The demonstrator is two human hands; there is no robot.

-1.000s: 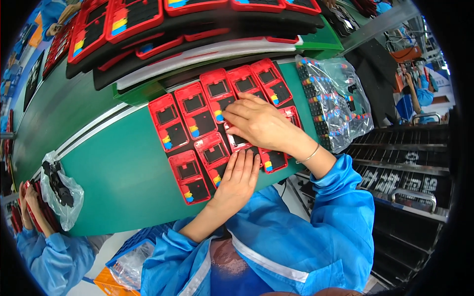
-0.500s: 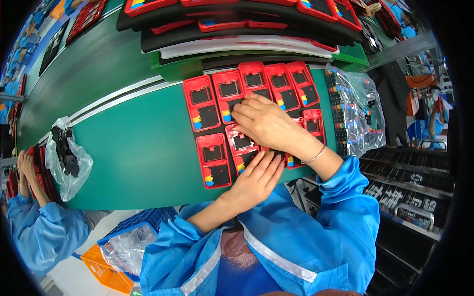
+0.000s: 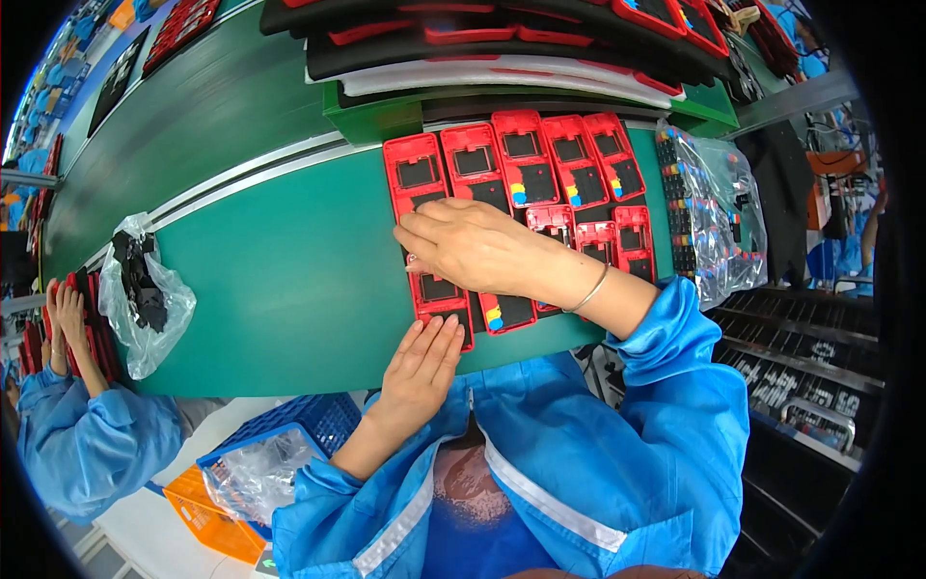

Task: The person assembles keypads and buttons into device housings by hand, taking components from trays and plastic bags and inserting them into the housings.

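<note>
Red plastic game-console-like shells lie in two rows, each with a framed dark window and several with yellow and blue pieces; one is the far row's shell [image 3: 522, 154]. My right hand [image 3: 477, 246] reaches across the left end of the rows, fingers stretched flat over the lower part of the far-left shell [image 3: 417, 172]. It hides much of that shell and the top of the near-left shell [image 3: 439, 289]. My left hand [image 3: 422, 372] lies with straight fingers on the lower end of the near-left shell. Neither hand visibly holds anything.
Stacked trays of red shells [image 3: 468, 35] stand beyond the rows, above a green ledge [image 3: 376, 121]. At right lies a clear bag with small coloured parts [image 3: 719, 212]; at left, a bag of black pieces [image 3: 145, 299]. Another person's hands [image 3: 68, 318] work far left. A blue crate [image 3: 318, 425] stands below the table.
Both hands have moved left along the rows, from the middle shells to the left-end ones. The view has shifted slightly too.
</note>
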